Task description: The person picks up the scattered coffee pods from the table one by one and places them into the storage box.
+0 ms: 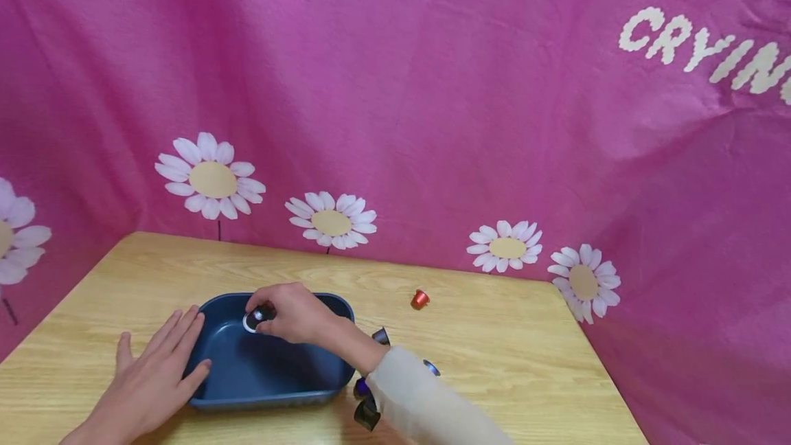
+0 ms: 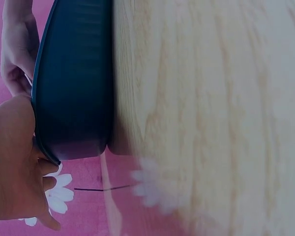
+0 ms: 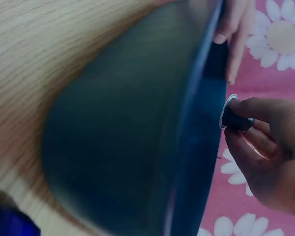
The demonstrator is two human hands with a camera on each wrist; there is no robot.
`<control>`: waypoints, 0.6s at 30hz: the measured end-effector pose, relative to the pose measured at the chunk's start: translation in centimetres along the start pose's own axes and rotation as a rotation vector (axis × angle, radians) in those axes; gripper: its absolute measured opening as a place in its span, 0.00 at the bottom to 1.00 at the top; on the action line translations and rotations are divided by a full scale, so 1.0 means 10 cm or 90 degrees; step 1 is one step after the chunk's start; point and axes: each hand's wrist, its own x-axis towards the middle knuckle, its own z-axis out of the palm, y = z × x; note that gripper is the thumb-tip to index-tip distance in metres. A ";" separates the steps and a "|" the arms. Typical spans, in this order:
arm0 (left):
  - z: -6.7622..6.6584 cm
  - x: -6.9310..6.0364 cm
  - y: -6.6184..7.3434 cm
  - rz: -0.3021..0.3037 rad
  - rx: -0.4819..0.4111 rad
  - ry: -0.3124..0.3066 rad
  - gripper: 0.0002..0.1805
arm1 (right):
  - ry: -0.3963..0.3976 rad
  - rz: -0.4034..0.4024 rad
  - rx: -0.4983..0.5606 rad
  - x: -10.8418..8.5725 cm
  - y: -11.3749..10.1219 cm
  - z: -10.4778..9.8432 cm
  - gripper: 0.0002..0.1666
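Just left of centre, low in the frame, a dark capsule [image 1: 262, 315] with a white rim was poised over the upper part of a deep blue dish [image 1: 272, 400]. The right hand [image 1: 296, 314] had it: that grip was pinching the capsule between thumb and fingers, the white rim turned toward the lower left. From where I stood I couldn't tell whether the capsule touched the dish's inner wall.

At the dish's left end, the left hand [image 1: 151, 376] lay against the rim, its grip released, the fingers straight and spread, the thumb reaching over the edge.

Off the dish's right end, in the lower middle of the frame, more capsules were scattered near the right arm's pale sleeve [image 1: 432, 397]: a black capsule [image 1: 381, 336] above the forearm, a purple-blue capsule [image 1: 361, 388] below it, and another black capsule [image 1: 367, 415] lower still. A light-blue capsule [image 1: 431, 367] peeked out past the sleeve's upper edge. Well apart from those, farther up and right, a red capsule [image 1: 420, 299] sat tilted.

All of it rested on a pale wood-grain tabletop [image 1: 507, 342]. Behind hung a magenta cloth [image 1: 395, 88] printed with white daisies [image 1: 213, 179], and cream lettering [image 1: 667, 36] ran across its upper right.
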 end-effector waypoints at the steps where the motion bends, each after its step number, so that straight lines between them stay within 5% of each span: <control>1: 0.00 0.00 0.00 -0.003 -0.002 -0.004 0.43 | -0.005 -0.002 -0.009 0.02 -0.01 0.02 0.15; 18: -0.01 0.05 0.01 -0.019 0.012 -0.034 0.45 | -0.074 0.024 -0.070 0.21 -0.07 0.23 0.15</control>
